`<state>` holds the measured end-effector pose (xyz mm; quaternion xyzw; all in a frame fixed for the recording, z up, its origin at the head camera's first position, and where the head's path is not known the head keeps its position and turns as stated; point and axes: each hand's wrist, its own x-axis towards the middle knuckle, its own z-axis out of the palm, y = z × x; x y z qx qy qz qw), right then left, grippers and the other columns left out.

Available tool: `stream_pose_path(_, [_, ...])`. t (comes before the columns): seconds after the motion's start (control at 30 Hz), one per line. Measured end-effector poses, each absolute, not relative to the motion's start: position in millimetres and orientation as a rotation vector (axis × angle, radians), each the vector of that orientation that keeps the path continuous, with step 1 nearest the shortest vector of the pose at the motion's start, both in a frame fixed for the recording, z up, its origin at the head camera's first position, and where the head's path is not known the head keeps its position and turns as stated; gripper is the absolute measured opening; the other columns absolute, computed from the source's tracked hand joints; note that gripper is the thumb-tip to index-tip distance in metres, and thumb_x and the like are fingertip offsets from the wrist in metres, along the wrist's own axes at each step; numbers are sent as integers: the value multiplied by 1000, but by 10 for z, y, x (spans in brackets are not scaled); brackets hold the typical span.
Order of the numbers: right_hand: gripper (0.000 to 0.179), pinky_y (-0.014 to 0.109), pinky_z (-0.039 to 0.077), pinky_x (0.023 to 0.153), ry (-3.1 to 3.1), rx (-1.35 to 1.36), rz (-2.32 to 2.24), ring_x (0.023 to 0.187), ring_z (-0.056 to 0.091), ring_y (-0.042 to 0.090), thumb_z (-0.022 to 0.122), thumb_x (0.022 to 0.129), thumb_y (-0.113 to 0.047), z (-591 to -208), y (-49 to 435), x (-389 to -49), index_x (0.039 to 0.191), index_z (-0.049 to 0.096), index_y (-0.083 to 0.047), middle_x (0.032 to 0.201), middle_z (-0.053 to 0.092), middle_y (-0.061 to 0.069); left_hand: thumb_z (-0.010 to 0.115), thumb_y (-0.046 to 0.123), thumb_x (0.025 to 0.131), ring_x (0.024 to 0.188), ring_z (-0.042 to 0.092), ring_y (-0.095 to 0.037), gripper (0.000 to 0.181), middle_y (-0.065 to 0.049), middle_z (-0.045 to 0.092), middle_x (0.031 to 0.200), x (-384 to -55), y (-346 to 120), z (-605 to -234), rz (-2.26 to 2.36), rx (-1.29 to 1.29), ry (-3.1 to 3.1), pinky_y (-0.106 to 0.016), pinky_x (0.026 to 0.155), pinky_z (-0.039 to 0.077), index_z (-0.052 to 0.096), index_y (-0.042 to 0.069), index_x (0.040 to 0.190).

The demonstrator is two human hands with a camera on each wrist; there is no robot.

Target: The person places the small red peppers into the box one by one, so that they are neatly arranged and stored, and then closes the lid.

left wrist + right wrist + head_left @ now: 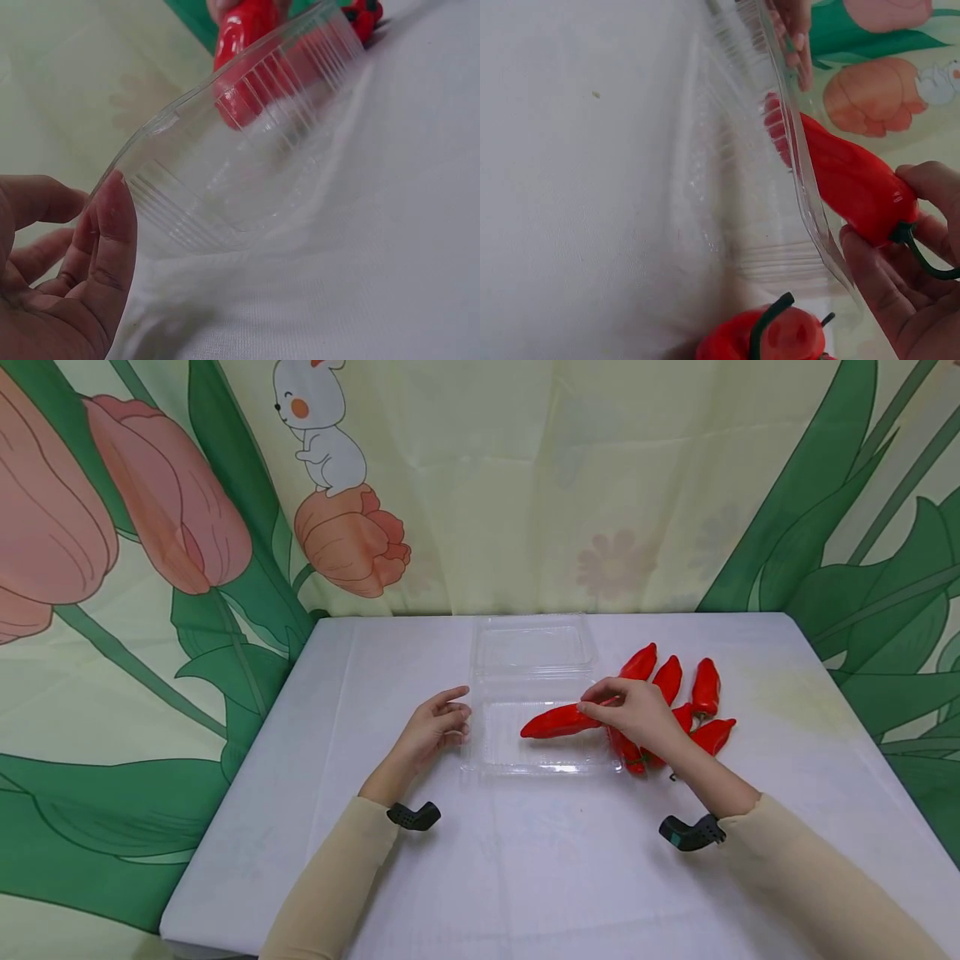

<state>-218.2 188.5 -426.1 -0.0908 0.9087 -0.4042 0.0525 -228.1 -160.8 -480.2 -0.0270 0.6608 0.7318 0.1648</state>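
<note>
A clear plastic clamshell container (491, 760) lies with its lid (483, 652) folded back toward the curtain. At its left side my left hand (435, 727) holds the rim; in the left wrist view a fingertip (114, 199) lies against the rim (161, 120), with other fingers behind it. My right hand (637, 714) pinches a long red pepper (558, 722) near its stem end. The pepper's tip points left over the tray, and its green stem (930, 266) shows in the right wrist view.
Several more red peppers (705, 689) lie right of the container, some partly hidden by my right hand. White cloth covers the table (487, 860). A tulip-printed curtain (480, 485) hangs behind its far edge.
</note>
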Motion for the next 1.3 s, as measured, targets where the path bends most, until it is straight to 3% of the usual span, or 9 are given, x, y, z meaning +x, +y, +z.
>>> stream_pose_path(0.6, [26,35,63,79,2734,-419,-1198,93,72,24,79,91,-29,-4389,1569,-2106,112,76,-14,105,76,6,62,4,102,75,64,-12,52,-15,59,116,-2239,-1606,-4819,2083,-84,1879,-21,68,59,48,10,151])
stream_pose_path(0.9, [23,33,61,83,2687,-493,-1158,94,68,20,78,93,-26,-4465,1510,-2084,113,76,-16,104,76,1,61,6,102,74,64,-12,51,-18,58,120,-2221,-1598,-4810,2081,-94,1891,-21,69,59,49,11,151])
stream_pose_path(1.3, [20,35,62,83,2661,-577,-1112,94,68,20,76,94,-20,-4473,1402,-2055,113,77,-13,105,77,4,62,6,102,73,64,-13,52,-19,60,120,-2212,-1587,-4809,2078,-103,1906,-21,69,60,48,10,152])
